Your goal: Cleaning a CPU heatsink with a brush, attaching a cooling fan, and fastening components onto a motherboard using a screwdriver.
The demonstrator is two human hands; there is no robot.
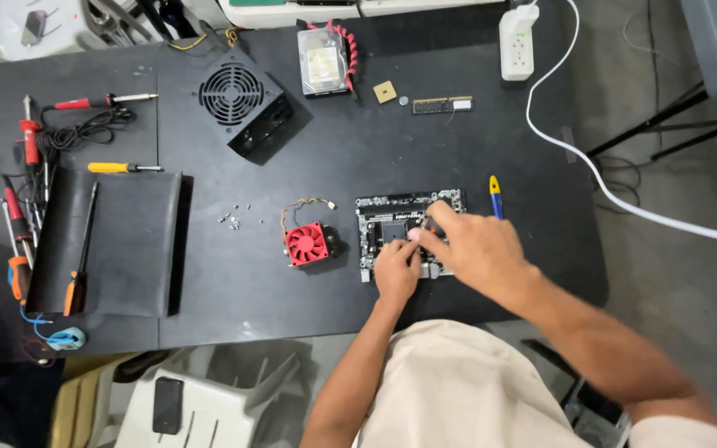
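The motherboard [400, 228] lies right of centre on the black desk [334, 158], both hands on it, left hand [396, 270] curled and right hand [475, 249] pinching something small, red cooler fan [307, 243] at nine o'clock.

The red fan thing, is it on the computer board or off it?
Off. The red fan cooler lies on the black table left of the board, with a gap between them. Both hands work on the board instead.
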